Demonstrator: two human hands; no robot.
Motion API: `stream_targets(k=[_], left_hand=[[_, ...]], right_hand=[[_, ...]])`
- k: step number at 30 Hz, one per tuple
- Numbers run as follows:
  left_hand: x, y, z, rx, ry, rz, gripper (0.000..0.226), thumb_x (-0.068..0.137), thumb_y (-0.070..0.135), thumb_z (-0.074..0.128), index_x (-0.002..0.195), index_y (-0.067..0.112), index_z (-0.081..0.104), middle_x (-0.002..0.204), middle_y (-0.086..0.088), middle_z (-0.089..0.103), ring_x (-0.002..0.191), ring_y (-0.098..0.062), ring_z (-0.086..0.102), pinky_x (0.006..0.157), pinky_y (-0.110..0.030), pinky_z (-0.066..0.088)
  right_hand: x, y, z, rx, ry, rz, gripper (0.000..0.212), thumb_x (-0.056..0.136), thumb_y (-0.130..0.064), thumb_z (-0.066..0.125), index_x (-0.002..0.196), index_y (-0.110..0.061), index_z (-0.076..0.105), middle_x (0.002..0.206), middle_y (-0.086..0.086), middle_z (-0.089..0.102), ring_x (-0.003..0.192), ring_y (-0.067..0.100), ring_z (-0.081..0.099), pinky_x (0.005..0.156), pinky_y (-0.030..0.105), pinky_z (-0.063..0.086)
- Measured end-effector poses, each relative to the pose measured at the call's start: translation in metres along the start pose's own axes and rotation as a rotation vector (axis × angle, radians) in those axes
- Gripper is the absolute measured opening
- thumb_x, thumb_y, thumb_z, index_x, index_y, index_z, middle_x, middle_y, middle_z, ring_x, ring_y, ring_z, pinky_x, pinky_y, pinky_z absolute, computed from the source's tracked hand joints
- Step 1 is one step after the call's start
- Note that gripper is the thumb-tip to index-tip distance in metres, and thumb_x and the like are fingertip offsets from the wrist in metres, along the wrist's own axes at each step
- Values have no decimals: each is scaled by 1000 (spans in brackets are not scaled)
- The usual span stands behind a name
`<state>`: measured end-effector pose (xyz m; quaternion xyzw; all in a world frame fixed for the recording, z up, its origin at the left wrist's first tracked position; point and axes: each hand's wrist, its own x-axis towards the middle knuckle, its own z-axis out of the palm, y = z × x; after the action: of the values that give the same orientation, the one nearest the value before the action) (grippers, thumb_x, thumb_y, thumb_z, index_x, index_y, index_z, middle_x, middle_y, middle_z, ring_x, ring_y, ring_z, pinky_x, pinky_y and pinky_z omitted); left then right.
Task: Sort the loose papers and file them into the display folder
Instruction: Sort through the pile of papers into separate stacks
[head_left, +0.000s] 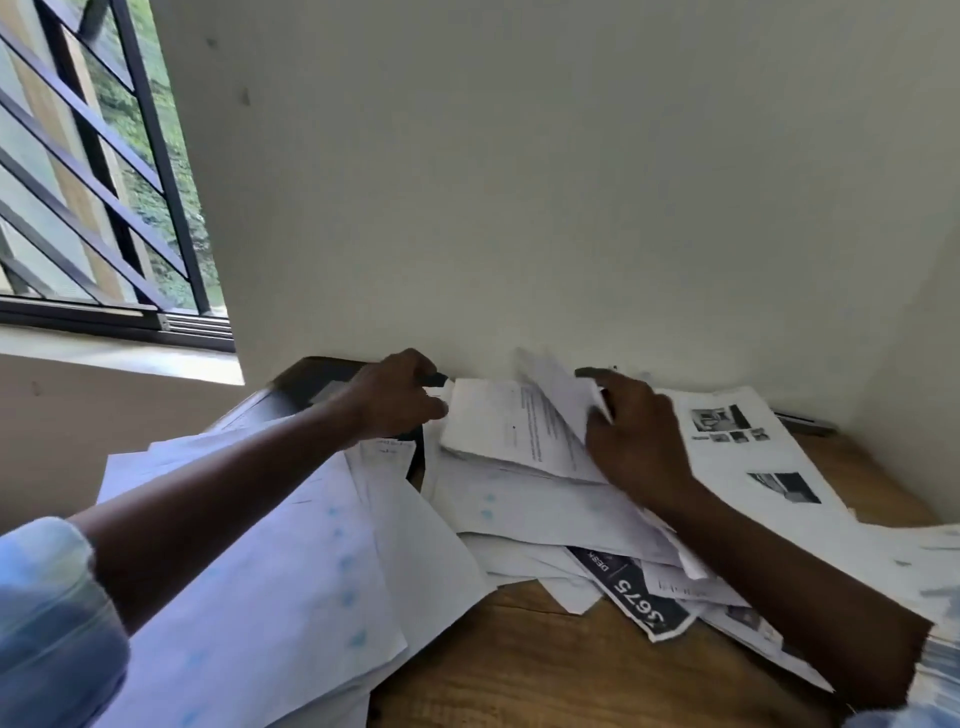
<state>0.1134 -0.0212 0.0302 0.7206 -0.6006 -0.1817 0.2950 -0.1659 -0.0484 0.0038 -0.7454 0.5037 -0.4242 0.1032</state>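
Observation:
Loose white papers (545, 514) lie in a messy heap over the wooden desk (519, 670). A small printed stack (498, 426) sits on top at the back by the wall. My left hand (395, 397) grips the stack's left edge, fingers curled. My right hand (634, 431) pinches a lifted sheet (558, 389) at the stack's right side. A black display folder (306, 387) lies at the back left, mostly hidden under paper and my left arm.
The cream wall stands just behind the heap. A barred window (104, 208) is at the left. A sheet with printed photos (743, 447) lies at the right. A dark flyer with white numbers (639, 597) pokes out at the front. Bare wood shows near the front edge.

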Motion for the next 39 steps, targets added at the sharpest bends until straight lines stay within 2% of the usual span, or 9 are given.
stream_targets(k=[3,6,11,16,19,23,27,32,39], left_hand=[[14,0,24,-167,-6,-123,62,70,42,84,125,25,59,122,0,63,100,-20,66,70,-32,59],[24,9,38,-311,21,-200,39,85,27,82,112,14,58,120,-10,57,102,-25,62,74,-37,60],[35,23,37,-489,-31,-306,44,83,18,85,112,3,56,103,-15,58,77,-24,62,58,-31,53],[39,17,44,-450,-134,-331,27,75,18,90,65,17,65,73,-9,63,67,-20,60,58,-27,43],[43,17,52,-400,-89,-320,34,65,15,94,89,3,73,87,-19,75,79,-30,66,75,-42,60],[44,25,54,-375,-62,-303,12,81,4,79,77,4,67,73,-16,61,67,-27,56,65,-33,46],[49,16,40,-281,115,-178,24,88,-1,66,66,1,57,62,-11,48,58,-22,46,53,-23,36],[41,5,22,-134,230,-111,15,88,9,64,78,19,70,91,-17,69,88,-37,66,82,-43,56],[28,0,18,-89,283,-110,33,85,6,55,107,20,76,98,-13,72,93,-36,65,79,-35,49]], right_hand=[[-1,22,-23,-78,125,13,48,90,-18,58,134,-36,61,103,0,75,99,31,68,87,41,54],[-6,45,-28,-49,159,61,39,93,-24,60,130,-34,62,104,-3,75,99,28,68,87,42,54],[-9,73,-29,490,471,250,27,94,-6,59,114,-20,72,102,-2,72,97,19,68,89,35,52],[6,76,-60,616,719,208,31,96,-2,54,108,-25,71,78,-9,59,60,1,48,66,18,41],[12,81,-71,582,732,168,30,95,-2,54,109,-22,72,71,-4,51,55,3,41,60,16,37],[21,92,-96,560,804,130,31,95,-4,54,110,-23,73,80,-7,62,61,0,47,67,20,41],[25,109,-108,480,847,93,33,93,-11,53,113,-27,74,98,1,74,80,15,60,78,38,51],[24,111,-108,456,855,77,34,94,-11,51,116,-23,74,111,0,76,98,21,70,92,43,55],[22,107,-106,422,859,63,35,96,-9,49,120,-18,73,115,-5,74,108,12,69,98,37,53]])
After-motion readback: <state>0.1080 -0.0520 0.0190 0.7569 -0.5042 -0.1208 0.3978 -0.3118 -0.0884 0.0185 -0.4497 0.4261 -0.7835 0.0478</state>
